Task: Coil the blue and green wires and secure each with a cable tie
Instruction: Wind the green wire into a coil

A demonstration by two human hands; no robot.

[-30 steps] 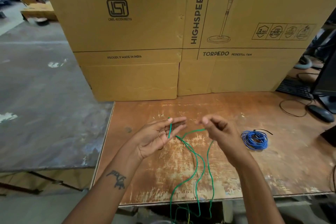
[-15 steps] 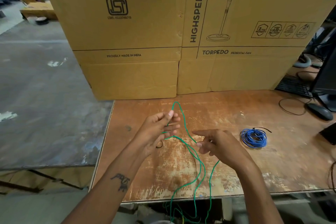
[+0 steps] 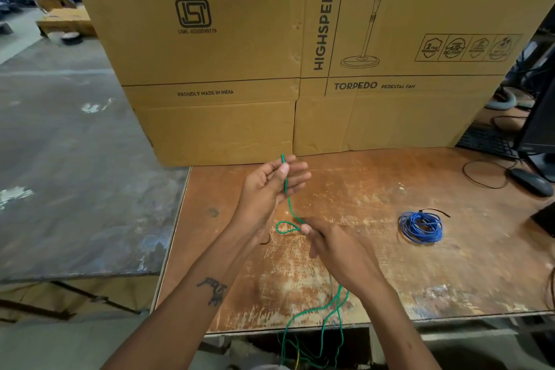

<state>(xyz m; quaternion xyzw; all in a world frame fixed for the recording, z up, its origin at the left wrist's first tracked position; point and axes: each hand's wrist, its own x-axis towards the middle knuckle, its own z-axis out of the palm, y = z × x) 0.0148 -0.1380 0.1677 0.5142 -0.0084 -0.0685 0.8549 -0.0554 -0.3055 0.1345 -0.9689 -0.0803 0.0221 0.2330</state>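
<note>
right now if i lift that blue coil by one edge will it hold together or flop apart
Probably holds together: the blue coil looks cinched by a dark cable tie at its far edge. It likely sags a little, since the thin strands lie loosely. It seems light, and lying flat on the table, unlikely to roll.

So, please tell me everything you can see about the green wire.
The green wire is thin, with a smooth plastic-looking cover, and not yet coiled. Its end sticks up above the left hand, pinched between thumb and fingers. From there it runs down to the right hand, whose grip holds it where a small loop has formed. The rest passes under that hand, crosses the worn wooden table and hangs over the near edge in several loose strands. No cable tie is on it.
</note>
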